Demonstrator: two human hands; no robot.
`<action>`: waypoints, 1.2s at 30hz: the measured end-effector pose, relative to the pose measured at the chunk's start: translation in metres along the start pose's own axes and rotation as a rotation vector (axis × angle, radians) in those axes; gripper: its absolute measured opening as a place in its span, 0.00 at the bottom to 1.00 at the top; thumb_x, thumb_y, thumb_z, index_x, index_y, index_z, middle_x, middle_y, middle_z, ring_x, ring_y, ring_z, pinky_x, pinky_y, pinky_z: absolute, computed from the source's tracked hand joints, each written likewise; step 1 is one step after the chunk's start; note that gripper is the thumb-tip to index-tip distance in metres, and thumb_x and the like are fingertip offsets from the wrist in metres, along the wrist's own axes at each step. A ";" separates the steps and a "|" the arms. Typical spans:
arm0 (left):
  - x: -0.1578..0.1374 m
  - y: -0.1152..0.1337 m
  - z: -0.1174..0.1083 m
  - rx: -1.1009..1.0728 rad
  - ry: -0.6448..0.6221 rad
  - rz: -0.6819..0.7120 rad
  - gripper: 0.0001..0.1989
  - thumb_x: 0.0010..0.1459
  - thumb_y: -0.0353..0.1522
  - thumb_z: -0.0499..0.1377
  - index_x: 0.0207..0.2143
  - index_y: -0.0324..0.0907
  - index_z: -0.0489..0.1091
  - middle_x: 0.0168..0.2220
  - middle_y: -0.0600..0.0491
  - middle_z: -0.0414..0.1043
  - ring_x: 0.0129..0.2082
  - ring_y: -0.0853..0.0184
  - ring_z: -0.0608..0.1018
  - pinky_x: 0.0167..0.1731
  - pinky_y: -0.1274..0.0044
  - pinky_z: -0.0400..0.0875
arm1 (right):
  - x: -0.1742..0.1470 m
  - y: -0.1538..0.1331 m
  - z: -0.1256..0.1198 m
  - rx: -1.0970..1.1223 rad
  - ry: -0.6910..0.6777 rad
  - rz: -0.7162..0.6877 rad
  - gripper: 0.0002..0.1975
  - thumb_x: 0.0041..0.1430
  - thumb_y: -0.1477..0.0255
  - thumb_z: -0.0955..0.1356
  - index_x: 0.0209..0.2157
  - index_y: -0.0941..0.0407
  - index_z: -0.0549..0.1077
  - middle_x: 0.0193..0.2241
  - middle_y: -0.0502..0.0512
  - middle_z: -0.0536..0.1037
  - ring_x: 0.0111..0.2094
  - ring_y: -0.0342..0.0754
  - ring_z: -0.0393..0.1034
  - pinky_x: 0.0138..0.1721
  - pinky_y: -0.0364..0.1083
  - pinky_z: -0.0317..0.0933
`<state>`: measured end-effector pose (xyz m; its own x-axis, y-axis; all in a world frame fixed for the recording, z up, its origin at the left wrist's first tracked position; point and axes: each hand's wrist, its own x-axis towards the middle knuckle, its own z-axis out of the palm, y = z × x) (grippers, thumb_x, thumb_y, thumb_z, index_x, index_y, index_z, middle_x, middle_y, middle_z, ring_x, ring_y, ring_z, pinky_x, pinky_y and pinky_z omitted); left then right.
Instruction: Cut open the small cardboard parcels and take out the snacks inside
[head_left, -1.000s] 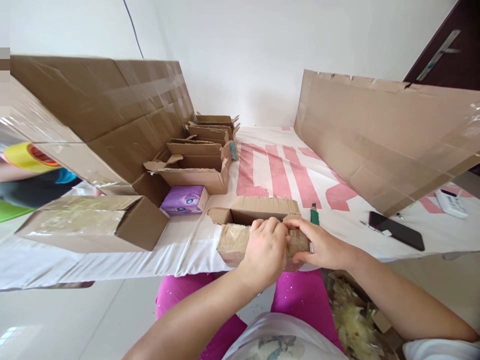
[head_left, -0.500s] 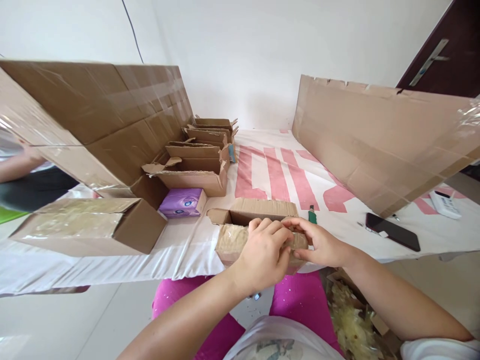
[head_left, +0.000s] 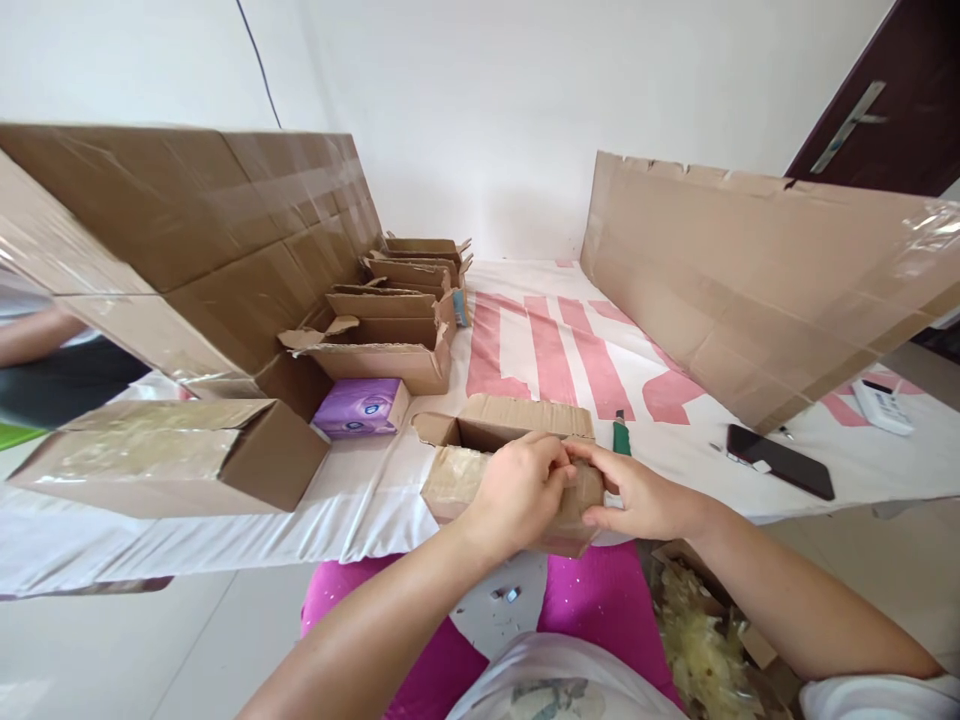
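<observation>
A small open cardboard box sits at the table's front edge before me, its front flap folded outward and covered with shiny tape. My left hand lies over that flap, its fingers curled and pinching near the box's right end. Against those fingertips, my right hand grips the flap's right corner between thumb and fingers. Whether the fingers hold tape or only cardboard is hidden. Just beyond my right hand lies a green utility knife.
Left of the box are a purple tissue pack and a taped carton. Several open boxes line up behind. Large cardboard panels stand on both sides. A phone lies right. Another person's arm shows far left.
My left hand's fingers have curled in tighter, closer to the right hand's fingertips. The front flap has tilted slightly down toward me. The view has shifted a little.
</observation>
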<state>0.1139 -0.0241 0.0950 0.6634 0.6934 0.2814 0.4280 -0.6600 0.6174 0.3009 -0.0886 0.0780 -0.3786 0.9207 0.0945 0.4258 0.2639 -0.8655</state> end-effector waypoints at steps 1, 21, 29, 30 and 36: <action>0.000 0.001 0.000 0.018 0.002 -0.032 0.07 0.57 0.26 0.57 0.26 0.42 0.67 0.29 0.56 0.70 0.29 0.69 0.74 0.29 0.76 0.67 | 0.000 0.000 0.000 -0.003 0.001 0.011 0.38 0.50 0.76 0.71 0.62 0.52 0.58 0.59 0.60 0.66 0.57 0.55 0.64 0.57 0.54 0.61; -0.005 -0.022 -0.002 0.358 0.204 0.102 0.09 0.54 0.21 0.49 0.27 0.43 0.62 0.30 0.50 0.68 0.33 0.61 0.71 0.36 0.68 0.70 | 0.002 -0.001 -0.002 -0.114 0.003 0.060 0.34 0.51 0.78 0.68 0.60 0.54 0.60 0.59 0.61 0.66 0.58 0.54 0.63 0.58 0.54 0.60; -0.010 -0.023 -0.006 0.181 0.189 0.012 0.08 0.61 0.27 0.49 0.28 0.43 0.61 0.33 0.50 0.68 0.32 0.64 0.72 0.34 0.72 0.68 | 0.009 -0.002 -0.006 0.083 -0.011 0.209 0.29 0.49 0.70 0.72 0.53 0.55 0.64 0.50 0.59 0.73 0.48 0.53 0.70 0.43 0.48 0.66; -0.011 -0.021 -0.007 0.143 0.196 0.023 0.08 0.61 0.28 0.49 0.28 0.43 0.61 0.35 0.50 0.68 0.33 0.65 0.72 0.35 0.72 0.68 | 0.014 -0.003 -0.007 0.145 -0.023 0.251 0.27 0.49 0.66 0.73 0.51 0.56 0.66 0.46 0.58 0.74 0.45 0.52 0.71 0.40 0.47 0.66; -0.019 -0.013 -0.016 -0.114 0.183 0.052 0.01 0.58 0.30 0.54 0.35 0.42 0.63 0.34 0.51 0.70 0.37 0.63 0.71 0.36 0.72 0.66 | 0.045 -0.015 0.001 0.071 -0.099 0.319 0.15 0.46 0.62 0.74 0.28 0.58 0.71 0.26 0.48 0.71 0.30 0.44 0.65 0.30 0.43 0.57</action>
<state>0.0856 -0.0242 0.0933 0.5557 0.7068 0.4377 0.3171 -0.6669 0.6743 0.2763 -0.0517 0.0945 -0.3154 0.9203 -0.2314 0.4785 -0.0564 -0.8763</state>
